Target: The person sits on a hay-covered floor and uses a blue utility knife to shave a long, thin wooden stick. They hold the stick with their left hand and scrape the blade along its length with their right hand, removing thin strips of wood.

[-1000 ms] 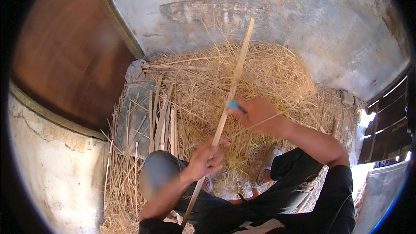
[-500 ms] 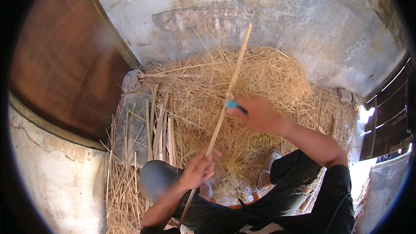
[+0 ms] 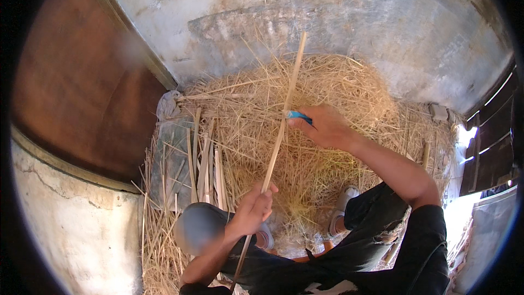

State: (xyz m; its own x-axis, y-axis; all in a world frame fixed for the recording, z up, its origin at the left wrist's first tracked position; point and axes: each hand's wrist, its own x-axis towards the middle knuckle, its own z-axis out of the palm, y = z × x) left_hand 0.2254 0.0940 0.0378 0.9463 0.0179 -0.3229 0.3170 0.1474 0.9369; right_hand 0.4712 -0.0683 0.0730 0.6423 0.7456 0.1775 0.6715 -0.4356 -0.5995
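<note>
Across the middle of the scene, a long pale strip point(image 3: 277, 148) was held at a slant, its far end leaning right before the mottled wall point(image 3: 338, 27) and its near end carried down to the lower edge. By the left hand point(image 3: 252, 208) the strip was clasped on its nearer half, the grip wrapped around it. By the right hand point(image 3: 326, 125), farther off, a small blue tool point(image 3: 300, 116) was held, the grip clamped on it; the tool's left end was brought to the strip, though how firmly it was pressed could not be told. Behind the strip, the floor was covered by a thick heap of straw point(image 3: 341, 87), banked against the wall. To the left, a grey slab point(image 3: 170, 132) was partly overlaid by loose slats point(image 3: 219, 175), and a brown panel point(image 3: 82, 76) was seen beyond. At the left knee, a rounded grey covering point(image 3: 197, 224) was seen, partly blurred. Both legs were clothed in dark trousers point(image 3: 349, 248). At the right, a dark slatted panel point(image 3: 494, 147) was edged by bright light.
</note>
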